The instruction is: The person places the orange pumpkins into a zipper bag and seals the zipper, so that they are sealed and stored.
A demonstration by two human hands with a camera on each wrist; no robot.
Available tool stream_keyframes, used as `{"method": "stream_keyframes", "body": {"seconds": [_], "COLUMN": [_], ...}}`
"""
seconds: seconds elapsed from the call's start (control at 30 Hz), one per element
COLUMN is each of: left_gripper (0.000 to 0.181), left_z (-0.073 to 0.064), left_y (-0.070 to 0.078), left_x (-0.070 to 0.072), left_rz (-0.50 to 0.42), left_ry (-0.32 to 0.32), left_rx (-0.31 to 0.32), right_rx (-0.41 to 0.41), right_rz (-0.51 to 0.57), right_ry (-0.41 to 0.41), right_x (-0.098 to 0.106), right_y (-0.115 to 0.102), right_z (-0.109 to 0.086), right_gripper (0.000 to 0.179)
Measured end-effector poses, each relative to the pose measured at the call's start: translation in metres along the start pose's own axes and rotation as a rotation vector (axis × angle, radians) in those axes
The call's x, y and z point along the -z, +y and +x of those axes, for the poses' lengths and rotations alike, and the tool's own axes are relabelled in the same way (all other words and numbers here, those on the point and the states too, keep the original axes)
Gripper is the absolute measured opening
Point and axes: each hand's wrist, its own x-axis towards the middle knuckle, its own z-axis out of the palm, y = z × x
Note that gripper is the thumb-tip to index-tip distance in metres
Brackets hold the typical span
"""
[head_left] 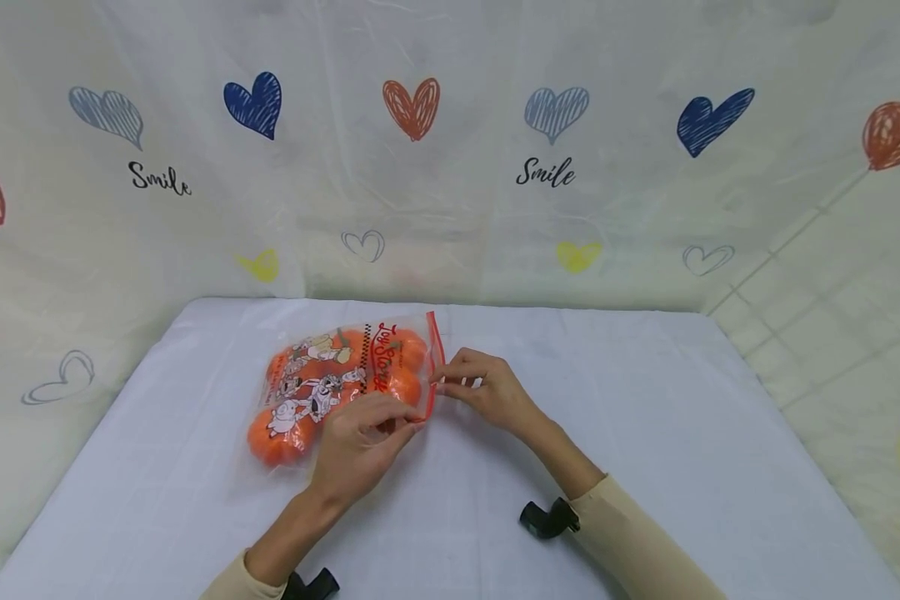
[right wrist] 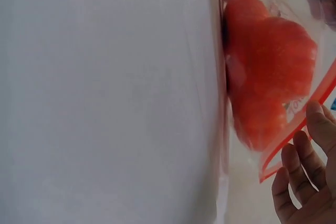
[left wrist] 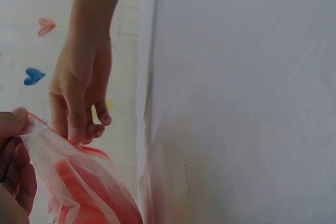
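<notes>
A clear zip bag (head_left: 322,379) with cartoon figures and red lettering lies on its side on the left half of the table. Several round orange fruits (right wrist: 273,51) fill it. Its red zip edge (head_left: 435,333) faces right. At the near corner of that edge, my left hand (head_left: 363,446) pinches the bag between thumb and fingers. My right hand (head_left: 495,396) pinches the zip edge around its middle. In the right wrist view, the thumb and fingers (right wrist: 300,177) are at the red strip, which bows outward slightly.
A white cloth covers the table (head_left: 645,417). Behind it hangs a pale sheet (head_left: 480,233) printed with hearts and the word Smile. Dark wrist cameras (head_left: 547,520) sit at both sleeves.
</notes>
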Motion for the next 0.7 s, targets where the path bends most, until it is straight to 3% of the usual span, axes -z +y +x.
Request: {"method": "stream_keyframes", "body": {"seconds": [0.3, 0.53, 0.7], "left_gripper": [0.012, 0.013, 0.013], "left_z": [-0.003, -0.004, -0.003], "left_y": [0.004, 0.009, 0.014], "left_x": [0.002, 0.002, 0.003], "left_rz": [0.004, -0.041, -0.057], "left_ry": [-0.034, -0.063, -0.059], "left_rx": [0.057, 0.080, 0.097], "right_rx": [-0.076, -0.180, -0.193], "right_rz": [-0.050, -0.106, -0.089], "right_ry": [0.014, 0.082, 0.096], "right_x": [0.003, 0.006, 0.009], "right_y": [0.007, 0.017, 0.020], "right_z": [0.004, 0.008, 0.013], "right_gripper": [0.020, 0.022, 0.020]}}
